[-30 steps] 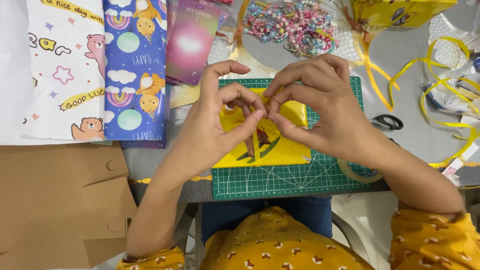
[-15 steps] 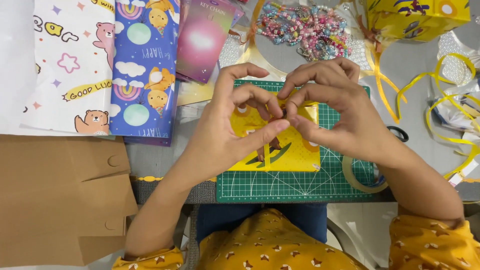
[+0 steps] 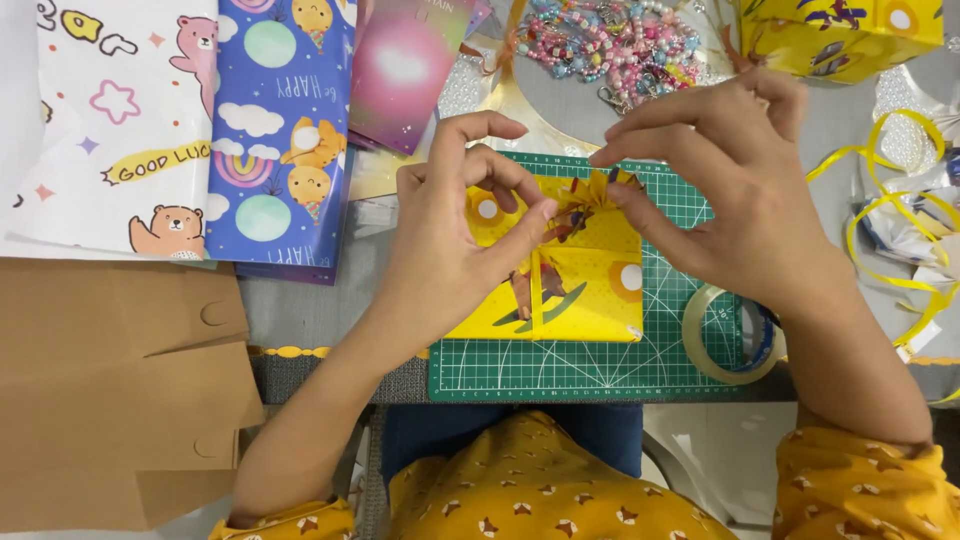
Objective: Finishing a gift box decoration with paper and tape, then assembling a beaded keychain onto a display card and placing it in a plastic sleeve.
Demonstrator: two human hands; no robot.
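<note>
The box (image 3: 590, 275) was yellow with orange-and-white dots, the mat (image 3: 600, 365) green with a white grid, the ribbon (image 3: 880, 230) yellow, the cardboard (image 3: 110, 390) plain brown, the beads (image 3: 620, 40) pink and pastel.

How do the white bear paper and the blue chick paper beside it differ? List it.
The white bear paper has a pale ground with bears and stars; the blue chick paper is deep blue with chicks, clouds and rainbows. The white sheet shows wider; the blue one shows as a narrower strip. The white sheet lies farther from the left hand; the blue lies nearer. Both are flat, untouched cartoon gift wrap.
</note>
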